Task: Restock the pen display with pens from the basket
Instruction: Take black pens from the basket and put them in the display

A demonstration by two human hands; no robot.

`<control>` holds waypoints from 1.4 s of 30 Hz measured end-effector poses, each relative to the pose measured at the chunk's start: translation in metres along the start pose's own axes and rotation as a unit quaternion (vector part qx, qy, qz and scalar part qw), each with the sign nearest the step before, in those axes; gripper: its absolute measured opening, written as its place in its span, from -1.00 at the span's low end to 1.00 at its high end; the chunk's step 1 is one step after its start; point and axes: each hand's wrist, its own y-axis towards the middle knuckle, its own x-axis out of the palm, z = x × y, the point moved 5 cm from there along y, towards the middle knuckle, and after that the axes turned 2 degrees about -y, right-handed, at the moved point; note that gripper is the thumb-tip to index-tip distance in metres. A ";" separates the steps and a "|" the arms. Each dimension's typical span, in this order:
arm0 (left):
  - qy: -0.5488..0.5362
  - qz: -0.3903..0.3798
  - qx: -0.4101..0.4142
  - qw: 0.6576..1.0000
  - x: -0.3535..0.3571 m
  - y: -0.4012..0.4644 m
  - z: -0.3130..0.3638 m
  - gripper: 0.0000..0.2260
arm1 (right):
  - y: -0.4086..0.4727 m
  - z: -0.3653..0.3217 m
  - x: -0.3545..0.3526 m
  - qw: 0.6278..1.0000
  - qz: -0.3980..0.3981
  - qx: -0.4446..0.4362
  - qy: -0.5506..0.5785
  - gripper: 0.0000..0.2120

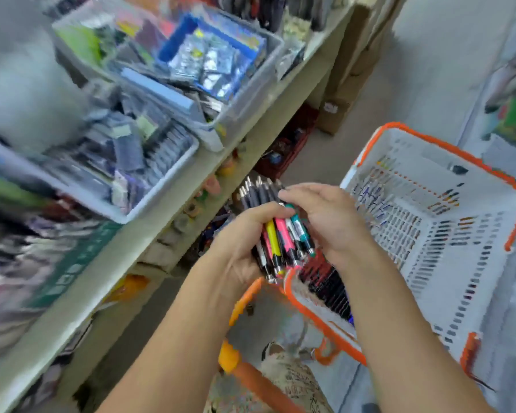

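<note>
Between basket (447, 222) and shelf (191, 180), the left hand (245, 234) is clamped round a bundle of pens (277, 231) while the right hand (325, 216) fingers their tops, apparently sorting them; next they likely need carrying to the display, which I cannot make out.

Bright, even light; left edge seemingly motion-blurred.
</note>
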 end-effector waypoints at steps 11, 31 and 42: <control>-0.193 0.071 0.226 0.952 -0.221 -0.229 0.112 -0.84 | -0.104 -0.046 0.349 0.985 -0.150 -0.078 -0.036 -0.66; -0.273 0.173 0.408 0.854 -0.311 -0.321 0.219 -0.91 | -0.058 -0.151 0.487 0.957 -0.122 -0.243 0.096 -0.84; -0.237 0.248 0.445 0.827 -0.315 -0.313 0.252 -0.98 | -0.010 -0.171 0.550 0.796 -0.212 -0.520 -0.227 -0.85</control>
